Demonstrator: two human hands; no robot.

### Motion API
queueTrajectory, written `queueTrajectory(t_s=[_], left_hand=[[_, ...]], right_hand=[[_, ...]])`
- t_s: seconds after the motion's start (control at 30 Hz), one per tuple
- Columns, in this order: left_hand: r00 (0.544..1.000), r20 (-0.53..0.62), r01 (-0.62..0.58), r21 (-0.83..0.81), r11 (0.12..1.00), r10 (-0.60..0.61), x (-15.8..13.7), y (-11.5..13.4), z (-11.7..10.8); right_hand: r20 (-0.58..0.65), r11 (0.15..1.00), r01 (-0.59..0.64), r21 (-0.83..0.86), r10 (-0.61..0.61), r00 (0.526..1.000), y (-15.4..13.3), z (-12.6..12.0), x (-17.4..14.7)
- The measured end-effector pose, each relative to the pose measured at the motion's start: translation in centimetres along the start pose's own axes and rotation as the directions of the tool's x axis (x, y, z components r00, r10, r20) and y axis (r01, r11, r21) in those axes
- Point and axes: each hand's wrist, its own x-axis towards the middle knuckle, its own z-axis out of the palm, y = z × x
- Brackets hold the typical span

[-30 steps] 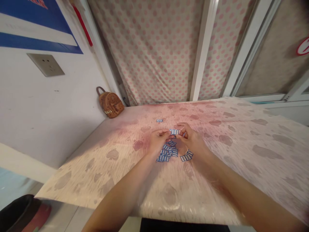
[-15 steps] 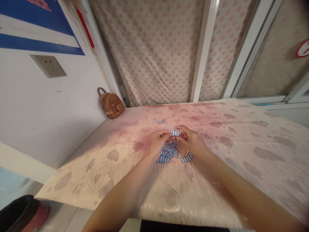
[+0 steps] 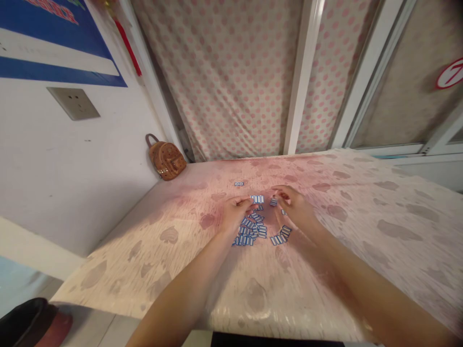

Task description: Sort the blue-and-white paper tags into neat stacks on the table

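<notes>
Head: left grip [image 3: 235, 212] closed on strip [image 3: 257, 198]

A person's left forearm [image 3: 191, 279] and right forearm [image 3: 354, 274], both bare, taper to slim wrists above the patterned tablecloth [image 3: 119, 284]; the left hand [image 3: 234, 212] and right hand [image 3: 297, 207], also bare, have slender fingers [image 3: 243, 199].

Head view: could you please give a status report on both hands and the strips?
Left hand pinching a blue-and-white strip, left end partly covered by fingers. Right hand at a smaller piece, grip unclear. Pile of strips on the tablecloth.
</notes>
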Motion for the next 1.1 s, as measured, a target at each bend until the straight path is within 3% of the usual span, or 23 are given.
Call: queueTrajectory(t_s=[0.1, 0.23, 0.4, 0.6, 0.7, 0.83, 0.9, 1.0, 1.1], left_hand=[[0.998, -0.044, -0.035, -0.002, 0.999, 0.035, 0.4, -0.1, -0.2], [0.996, -0.077, -0.049, -0.010, 0.999, 0.048, 0.9, -0.4, -0.5], [0.995, -0.087, -0.043, -0.018, 0.999, 0.041, 1.3, -0.6, -0.8], [0.995, -0.088, -0.047, -0.034, 0.998, 0.044, 1.3, -0.4, -0.8], [0.993, -0.101, -0.057, -0.023, 0.998, 0.054, 1.1, -0.3, -0.7], [0.992, -0.097, -0.073, 0.034, 0.997, 0.076, 0.9, -0.4, -0.4], [0.992, -0.088, -0.090, 0.052, 0.995, 0.095, 0.8, -0.5, -0.3], [0.989, -0.068, -0.131, 0.050, 0.990, 0.134, 0.7, -0.7, 0.0], [0.982, -0.038, -0.185, 0.066, 0.981, 0.188, 0.5, -0.8, 0.3]], right_hand=[[-0.028, 0.988, -0.037, -0.152, 0.033, 0.999, 2.8, -0.3, 0.4], [0.055, 0.956, -0.099, -0.275, 0.118, 0.991, 4.6, 0.7, 0.6], [0.172, 0.901, -0.006, -0.435, 0.090, 0.981, 4.0, 2.2, 0.7], [0.174, 0.886, 0.023, -0.463, 0.066, 0.983, 2.8, 1.9, 0.6], [0.068, 0.938, -0.032, -0.344, 0.059, 0.996, 1.5, 1.3, 0.5], [-0.056, 0.998, -0.057, -0.009, 0.057, 0.997, -1.1, 0.4, 0.0], [0.006, 0.980, -0.092, 0.175, 0.092, 0.996, -2.5, 0.4, -0.3], [0.148, 0.877, -0.216, 0.428, 0.168, 0.975, -3.9, 0.8, -0.7], [0.245, 0.775, -0.333, 0.537, 0.234, 0.941, -4.3, 1.4, -1.0]])
